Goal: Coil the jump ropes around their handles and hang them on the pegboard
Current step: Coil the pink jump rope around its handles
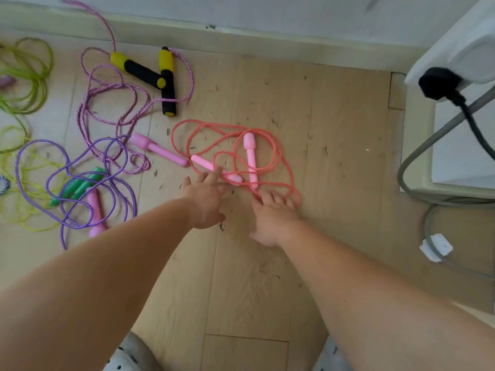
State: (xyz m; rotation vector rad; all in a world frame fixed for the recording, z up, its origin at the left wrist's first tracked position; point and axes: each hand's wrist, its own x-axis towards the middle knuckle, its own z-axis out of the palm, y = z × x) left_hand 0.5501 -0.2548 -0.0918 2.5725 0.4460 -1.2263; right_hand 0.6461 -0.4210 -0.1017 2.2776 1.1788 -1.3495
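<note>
On the wooden floor, at 12 o'clock from both hands, the coral jump rope is spread in loose loops, uncoiled. One pink handle is laid along the 12-to-6 line; the other pink handle is slanted from 10 to 4 o'clock. The slanted one is touched by the outstretched fingers of the left hand, which is nearer; nothing is gripped. The right hand is spread flat over the rope's near loop. Whether the rope is pressed there cannot be told, the fingertips being blurred. No pegboard is seen. A green cord at 10 o'clock is cut off by the frame edge.
</note>
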